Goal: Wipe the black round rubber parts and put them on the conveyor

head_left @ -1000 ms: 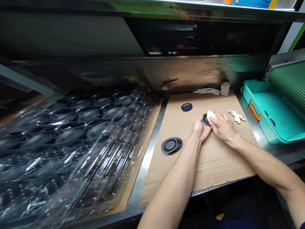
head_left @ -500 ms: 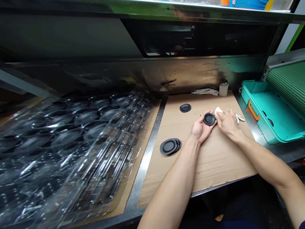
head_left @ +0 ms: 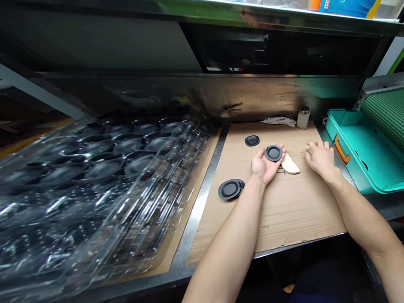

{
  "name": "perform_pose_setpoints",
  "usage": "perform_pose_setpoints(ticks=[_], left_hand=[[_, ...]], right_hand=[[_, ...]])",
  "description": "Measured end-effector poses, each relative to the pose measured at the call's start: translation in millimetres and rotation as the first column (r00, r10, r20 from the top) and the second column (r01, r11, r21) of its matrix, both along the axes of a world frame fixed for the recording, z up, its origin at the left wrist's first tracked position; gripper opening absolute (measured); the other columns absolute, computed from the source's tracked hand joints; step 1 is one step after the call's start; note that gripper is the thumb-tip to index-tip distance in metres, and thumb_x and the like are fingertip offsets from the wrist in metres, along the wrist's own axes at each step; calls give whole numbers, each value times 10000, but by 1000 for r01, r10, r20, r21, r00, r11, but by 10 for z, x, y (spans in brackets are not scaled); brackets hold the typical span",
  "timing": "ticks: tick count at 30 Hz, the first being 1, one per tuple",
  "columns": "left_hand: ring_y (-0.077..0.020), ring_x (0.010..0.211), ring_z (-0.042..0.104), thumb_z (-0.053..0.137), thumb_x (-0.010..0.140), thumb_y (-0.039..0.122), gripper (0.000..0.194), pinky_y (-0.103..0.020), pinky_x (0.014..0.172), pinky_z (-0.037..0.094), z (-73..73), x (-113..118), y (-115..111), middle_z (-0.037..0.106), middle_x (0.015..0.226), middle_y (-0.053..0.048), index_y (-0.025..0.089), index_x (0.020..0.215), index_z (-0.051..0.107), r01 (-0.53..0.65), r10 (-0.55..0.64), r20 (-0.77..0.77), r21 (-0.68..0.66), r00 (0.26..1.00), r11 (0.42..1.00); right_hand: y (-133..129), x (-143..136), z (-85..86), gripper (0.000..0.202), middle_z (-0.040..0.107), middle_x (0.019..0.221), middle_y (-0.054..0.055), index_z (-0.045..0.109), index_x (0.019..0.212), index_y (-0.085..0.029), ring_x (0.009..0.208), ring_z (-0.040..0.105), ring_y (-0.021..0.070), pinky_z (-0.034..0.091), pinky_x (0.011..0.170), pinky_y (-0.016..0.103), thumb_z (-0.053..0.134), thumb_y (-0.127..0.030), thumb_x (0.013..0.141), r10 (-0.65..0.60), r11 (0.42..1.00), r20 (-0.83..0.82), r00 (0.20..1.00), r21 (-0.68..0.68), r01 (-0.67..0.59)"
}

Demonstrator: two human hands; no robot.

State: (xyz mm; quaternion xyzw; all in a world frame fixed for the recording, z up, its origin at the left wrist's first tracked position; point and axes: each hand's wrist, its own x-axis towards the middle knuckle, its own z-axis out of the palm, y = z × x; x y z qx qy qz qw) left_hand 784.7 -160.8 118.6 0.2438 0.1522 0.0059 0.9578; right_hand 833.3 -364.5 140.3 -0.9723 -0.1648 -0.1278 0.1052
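A round black part [head_left: 273,153] rests on the upturned palm and fingers of my left hand [head_left: 264,166]. Just right of that hand, a cream-coloured pad [head_left: 291,164] lies on the cardboard sheet [head_left: 303,210]. My right hand [head_left: 320,158] is farther right, palm down with fingers bent, near the cardboard's right edge; whatever its fingertips may hold is hidden. Another black part [head_left: 252,140] lies behind my left hand, and a small overlapping stack of black parts [head_left: 230,190] sits to the left.
Clear plastic trays with black parts [head_left: 135,164] fill the left side. At the right stands a teal bin [head_left: 362,168] with an orange handle, beside a green belt [head_left: 386,113]. A small bottle [head_left: 303,117] and white gloves [head_left: 279,120] are at the back.
My right hand has moved right, away from my left hand. The cream pad that was in its fingers now lies on the cardboard. The view has shifted slightly.
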Motion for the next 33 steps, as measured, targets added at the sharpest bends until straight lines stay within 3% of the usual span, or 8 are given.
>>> perform_pose_setpoints(ticks=[4,8,17,19,22,24,28,33], left_hand=[[-285,1222,693,330,1052,337,406,-441,1021,562,29,-14,-76,721,1283,-176,159,1263,628,-2,2,8,31,1000,1000],[-259,1212,691,355,1063,308,369,-411,1052,547,40,-44,-240,747,1180,-154,135,1167,665,-1,0,35,31,999,1000],[-226,1237,664,345,1092,276,407,-365,1124,493,30,-88,-517,743,1150,-145,115,1006,708,11,-17,68,89,998,996],[-240,1232,668,326,1098,293,436,-390,1125,497,22,-84,-491,749,1122,-157,106,987,703,37,-43,62,87,997,996],[-236,1227,672,342,1099,295,406,-405,1116,508,23,-84,-480,756,1108,-144,111,1008,692,45,-50,63,90,997,995],[-225,1221,675,359,1095,287,380,-395,1109,515,32,-90,-494,761,1097,-128,122,1010,690,47,-52,56,92,997,995],[-223,1212,681,347,1092,284,399,-378,1099,524,45,-97,-485,762,1078,-132,126,971,693,90,-93,36,78,995,993],[-265,1242,676,368,1079,326,367,-425,1060,555,41,-74,-300,738,1197,-158,137,1065,683,79,-79,7,16,997,997]], right_hand=[[-21,59,13,301,709,1123,174,720,1132,-170,1041,640,311,476,898,418,463,-216,983,118,988,-66,991,108,-110],[184,-93,-6,274,709,1085,113,692,1135,-166,989,645,231,477,880,327,480,-280,1005,364,871,72,928,327,-367],[357,-227,-39,230,726,1027,83,732,1018,-201,966,632,215,473,913,322,505,-234,993,487,835,18,873,284,-472],[334,-251,15,224,729,1045,91,745,1008,-205,979,635,231,474,885,329,524,-227,982,447,887,-58,893,162,-433],[305,-283,79,280,722,1087,132,746,1052,-186,1038,623,271,464,842,348,473,-228,1008,228,974,-54,972,-1,-228],[305,-297,94,309,718,1103,132,734,1095,-179,1070,611,267,457,857,339,439,-241,1033,221,975,-17,975,-17,-221],[305,-294,96,261,731,1125,75,741,1100,-221,1060,624,228,451,878,307,496,-272,1023,407,913,-83,910,11,-407],[125,-142,116,332,733,1119,130,748,1108,-175,1069,623,278,425,916,369,430,-226,1026,113,991,-5,994,-69,-113]])
